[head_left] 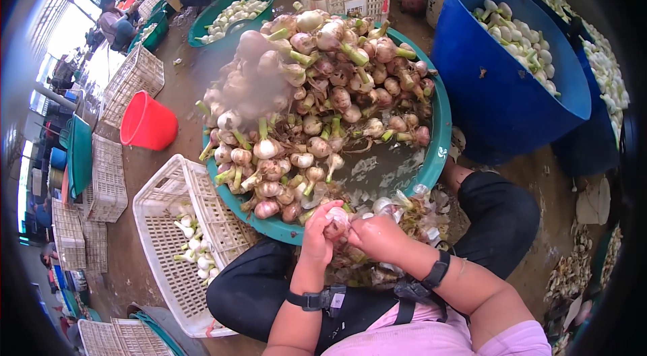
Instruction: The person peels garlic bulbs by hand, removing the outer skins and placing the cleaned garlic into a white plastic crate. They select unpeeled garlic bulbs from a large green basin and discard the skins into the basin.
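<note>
One reddish garlic bulb (337, 224) by the near rim of a green tub (442, 120), left hand (317, 235) with fingers curled round it, right hand (377, 236) bunched against it, any grip hidden, garlic heap (337, 96) toward the far rim

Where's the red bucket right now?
Head view, left side: the red bucket is on the floor, left of the teal garlic basin, beyond the white crate beside the person's left knee.
</note>
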`<state>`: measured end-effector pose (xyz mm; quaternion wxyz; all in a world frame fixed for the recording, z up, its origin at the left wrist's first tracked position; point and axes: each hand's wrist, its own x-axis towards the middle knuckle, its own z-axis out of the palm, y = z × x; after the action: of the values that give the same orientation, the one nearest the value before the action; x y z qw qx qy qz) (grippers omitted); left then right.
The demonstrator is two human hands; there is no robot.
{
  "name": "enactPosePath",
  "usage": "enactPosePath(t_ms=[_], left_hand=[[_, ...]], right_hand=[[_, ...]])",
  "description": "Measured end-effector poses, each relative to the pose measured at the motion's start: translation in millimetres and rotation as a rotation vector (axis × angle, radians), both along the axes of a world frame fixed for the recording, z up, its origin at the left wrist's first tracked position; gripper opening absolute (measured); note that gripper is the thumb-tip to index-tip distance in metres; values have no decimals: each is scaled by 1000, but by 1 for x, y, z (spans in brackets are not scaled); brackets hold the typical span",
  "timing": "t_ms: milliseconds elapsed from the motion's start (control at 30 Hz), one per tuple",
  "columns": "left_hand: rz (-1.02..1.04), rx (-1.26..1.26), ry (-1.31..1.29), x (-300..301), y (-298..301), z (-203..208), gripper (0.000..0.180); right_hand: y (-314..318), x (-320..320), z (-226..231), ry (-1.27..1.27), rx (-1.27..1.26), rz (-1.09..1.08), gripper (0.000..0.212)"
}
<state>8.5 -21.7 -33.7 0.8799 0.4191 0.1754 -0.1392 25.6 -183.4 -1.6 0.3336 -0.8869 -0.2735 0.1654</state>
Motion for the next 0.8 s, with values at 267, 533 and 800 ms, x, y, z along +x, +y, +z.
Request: enactPosePath(t_ms=[267, 533, 800], left_hand=[[40, -41, -55, 2, 0, 18, 48], [-441, 977, -370, -9, -13, 34, 59], [298, 38, -128, -8, -20, 17, 19]], right_hand=[[-1, 3, 2, 1319, 720, -538, 30], [-15, 17, -33, 983, 600, -712, 21], [-9, 5, -3, 1076, 1234, -444, 30]])
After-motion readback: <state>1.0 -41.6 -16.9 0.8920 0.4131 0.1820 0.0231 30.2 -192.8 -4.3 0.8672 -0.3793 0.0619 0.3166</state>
